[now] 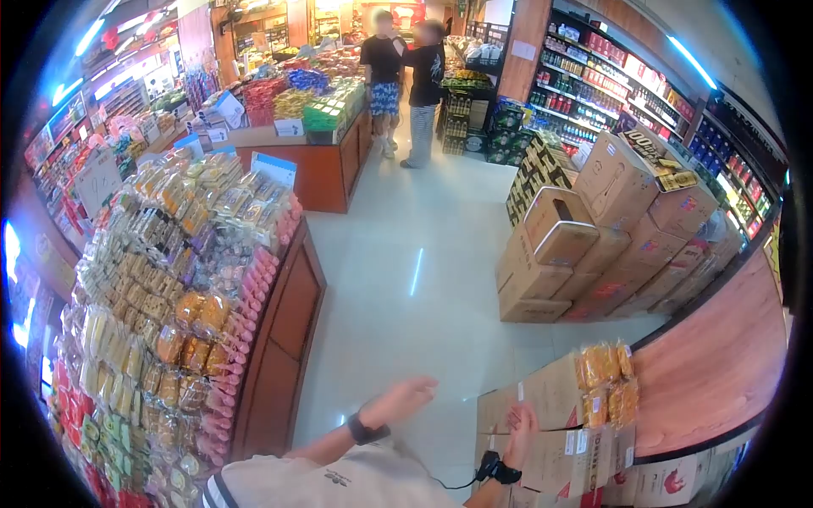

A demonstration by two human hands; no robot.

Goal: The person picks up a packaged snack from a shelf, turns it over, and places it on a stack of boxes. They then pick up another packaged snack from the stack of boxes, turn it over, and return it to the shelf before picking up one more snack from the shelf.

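My left hand [401, 402], with a black band on its wrist, is held in the air over the pale floor in front of my body. Its fingers are stretched out to the right and nothing is in them. My right hand [522, 423] is beside and above the cardboard boxes [542, 394] at the lower right, its fingers loosely bent and holding nothing I can see. A black device with a cable sits on that wrist. On top of these boxes, to the right of the hand, lie several packs of golden-brown bread [605, 381] in clear wrap.
At left stands a wooden display counter [275, 339] piled with wrapped snacks [182, 245]. Stacked cartons [584, 245] rise at right, before shelves of bottles [584, 68]. A tiled aisle [398, 279] runs ahead, with two people [423, 76] standing in it beside another display counter [339, 169].
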